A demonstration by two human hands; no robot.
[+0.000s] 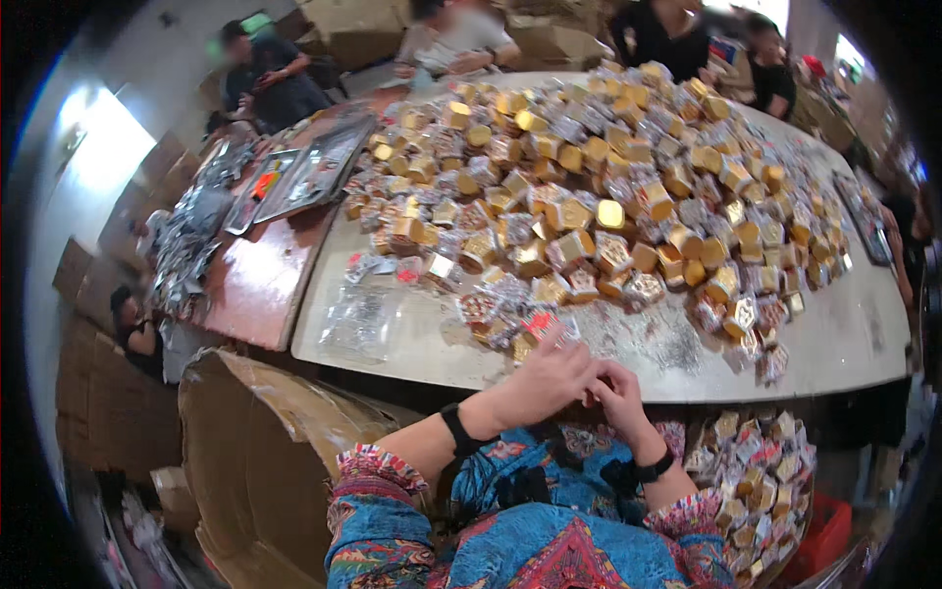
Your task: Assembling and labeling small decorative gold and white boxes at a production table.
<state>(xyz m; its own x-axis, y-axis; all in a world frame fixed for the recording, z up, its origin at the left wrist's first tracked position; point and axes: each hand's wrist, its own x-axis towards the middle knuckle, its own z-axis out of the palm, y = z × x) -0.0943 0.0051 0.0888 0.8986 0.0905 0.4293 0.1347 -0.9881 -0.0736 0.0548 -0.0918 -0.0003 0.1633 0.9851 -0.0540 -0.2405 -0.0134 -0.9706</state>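
Note:
My left hand is at the table's near edge, its fingers bent and drawn together. Just beyond its fingertips lies a clear wrapper with red print; I cannot tell whether they touch it. Close beside it, my right hand has thumb and fingers pinched together. Whatever sits between the two hands is too small and hidden to make out. In front of them spreads a big heap of small gold-coloured cups with patterned tops, many in clear plastic wrap. Several wrapped pieces lie nearest my left hand.
The pale table has a curved edge. An open cardboard box stands at my left, and a container full of wrapped pieces at my right. Metal trays lie on a reddish table. Several people are around the far side.

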